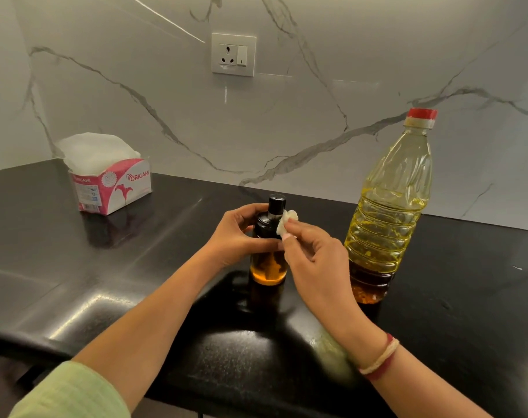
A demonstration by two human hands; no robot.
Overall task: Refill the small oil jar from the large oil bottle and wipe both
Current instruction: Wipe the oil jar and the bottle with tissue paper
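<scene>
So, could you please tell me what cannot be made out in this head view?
Head view, small oil jar: left hand and right hand cover its middle, hiding the oil level.
Head view, tissue: mostly tucked under the right hand's fingers; oil stains unclear.
Head view, tissue box: side print too small to read.

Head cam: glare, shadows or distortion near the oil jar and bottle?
Head view: the glossy countertop shows glare streaks at left and mirrors the tissue box; arm shadows darken it in front of the small oil jar; wide-angle distortion seems to lean the large oil bottle; the jar and tissue wad look sharp.
</scene>
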